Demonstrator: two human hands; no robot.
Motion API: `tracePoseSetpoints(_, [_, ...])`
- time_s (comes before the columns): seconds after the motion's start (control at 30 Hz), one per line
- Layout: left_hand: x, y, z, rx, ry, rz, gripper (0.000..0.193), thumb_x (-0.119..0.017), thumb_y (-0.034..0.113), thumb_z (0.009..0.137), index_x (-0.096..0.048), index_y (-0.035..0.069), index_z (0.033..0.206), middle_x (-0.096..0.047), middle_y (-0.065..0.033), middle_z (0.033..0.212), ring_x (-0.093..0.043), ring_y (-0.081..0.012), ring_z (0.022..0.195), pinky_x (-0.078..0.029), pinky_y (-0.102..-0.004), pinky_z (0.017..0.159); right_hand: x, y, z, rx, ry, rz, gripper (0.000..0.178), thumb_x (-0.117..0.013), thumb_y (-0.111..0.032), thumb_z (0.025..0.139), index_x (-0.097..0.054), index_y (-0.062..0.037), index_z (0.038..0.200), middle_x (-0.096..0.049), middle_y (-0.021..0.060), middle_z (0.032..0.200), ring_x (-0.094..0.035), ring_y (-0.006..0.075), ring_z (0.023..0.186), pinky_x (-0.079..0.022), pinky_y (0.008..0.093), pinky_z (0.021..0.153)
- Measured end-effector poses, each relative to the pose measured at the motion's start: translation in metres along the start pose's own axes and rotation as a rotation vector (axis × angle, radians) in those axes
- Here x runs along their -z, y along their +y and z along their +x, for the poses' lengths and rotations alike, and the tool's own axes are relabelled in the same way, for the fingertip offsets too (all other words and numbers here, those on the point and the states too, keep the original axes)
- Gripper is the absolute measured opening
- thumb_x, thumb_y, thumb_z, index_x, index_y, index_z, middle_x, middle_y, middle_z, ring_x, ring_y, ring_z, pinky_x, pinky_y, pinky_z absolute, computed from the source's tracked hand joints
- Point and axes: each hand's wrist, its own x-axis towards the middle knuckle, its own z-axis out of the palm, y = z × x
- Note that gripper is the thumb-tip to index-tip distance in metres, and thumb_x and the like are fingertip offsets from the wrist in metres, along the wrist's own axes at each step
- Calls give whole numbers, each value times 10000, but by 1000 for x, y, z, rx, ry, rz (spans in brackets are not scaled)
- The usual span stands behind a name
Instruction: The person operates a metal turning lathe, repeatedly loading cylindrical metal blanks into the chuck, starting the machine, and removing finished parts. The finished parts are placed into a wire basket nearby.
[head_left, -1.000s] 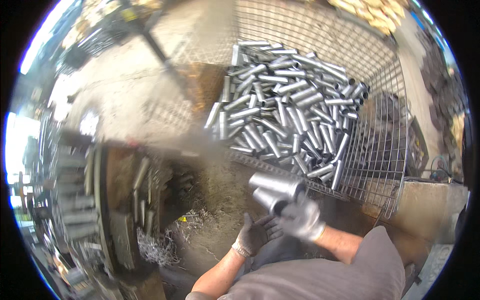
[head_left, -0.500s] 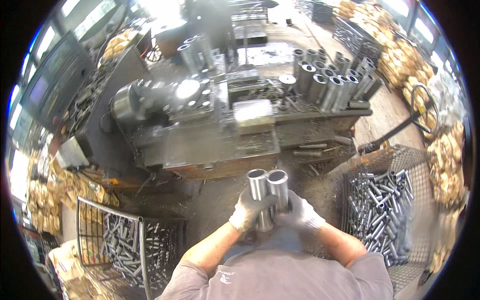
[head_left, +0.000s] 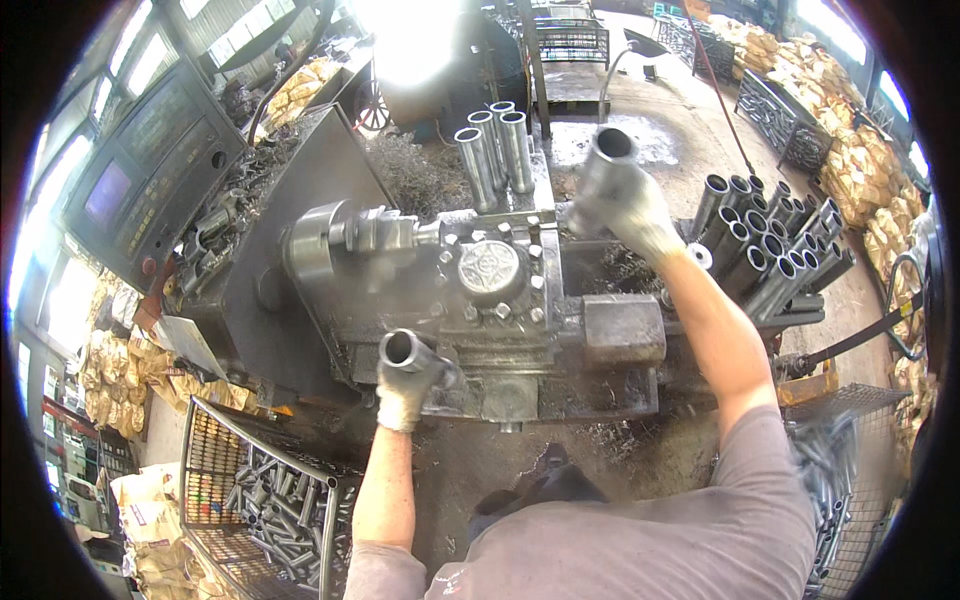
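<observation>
My left hand (head_left: 403,392), in a pale work glove, is closed around a short metal tube (head_left: 398,350) at the near edge of a lathe (head_left: 350,330). The tube's round open end faces up. My right hand (head_left: 642,218), gloved too, reaches far over the lathe bed and grips a second metal tube (head_left: 608,165), smeared by motion. Left of that tube, several upright tubes (head_left: 493,155) stand behind the square tool post (head_left: 488,268). The lathe's chuck (head_left: 318,246) lies to the left of the tool post.
Many larger tubes (head_left: 765,245) stand bunched at the lathe's right end. Wire bins of small tubes flank me, one at the lower left (head_left: 290,505) and one at the lower right (head_left: 830,480). A control panel (head_left: 140,180) rises at the far left. Brown sacks (head_left: 865,160) line the right side.
My hands held two tubes side by side before my body. Now they are apart: the left over the lathe's front edge, the right far forward to the right. My view has moved toward the lathe.
</observation>
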Motion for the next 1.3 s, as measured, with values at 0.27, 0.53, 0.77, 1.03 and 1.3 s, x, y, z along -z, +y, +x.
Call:
tracePoseSetpoints(0.27, [-26, -13, 6, 13, -140, -131, 378, -848, 67, 797, -693, 59, 1142, -782, -69, 1012, -753, -160, 944, -616, -349, 872, -180, 95, 169, -45, -29, 55, 655, -930, -369, 713, -706, 13, 1195, -795, 213, 1049, -775, 343, 1005, -596, 428, 933])
tracePoseSetpoints(0.53, [74, -30, 36, -383, -226, -42, 846, -818, -1, 740, -493, -16, 1521, -575, -218, 1511, -523, -355, 1457, -398, -446, 1254, -166, 21, 173, -20, -850, -646, 444, -839, -457, 851, -798, -80, 1081, -801, 129, 1025, -731, 218, 811, -598, 384, 765])
tracePoseSetpoints(0.77, [104, -60, 254, -807, 361, 1038, 1053, -815, 352, 690, -393, -36, 1573, -369, -231, 1678, -301, -406, 1589, -129, -531, 1345, -234, -125, 84, 185, -1308, -779, 573, -809, -228, 844, -707, -120, 1397, -737, 122, 1348, -736, 272, 1096, -605, 382, 954])
tracePoseSetpoints(1.03, [121, -25, 278, -715, 138, 1155, 982, -791, 461, 749, -466, -27, 1538, -518, -242, 1564, -432, -399, 1509, -241, -528, 1295, -242, -178, 122, 1043, 415, -302, 319, -786, -93, 852, -749, -36, 1164, -787, 176, 1077, -769, 285, 1019, -636, 382, 907])
tracePoseSetpoints(1.3, [135, 28, 305, -531, -218, 1129, 990, -853, 406, 666, -510, -15, 1494, -556, -243, 1523, -535, -427, 1407, -429, -496, 1204, -245, -112, 138, 70, -1089, -570, 760, -877, -386, 786, -654, 50, 1368, -742, 214, 1300, -731, 320, 1164, -565, 426, 1056])
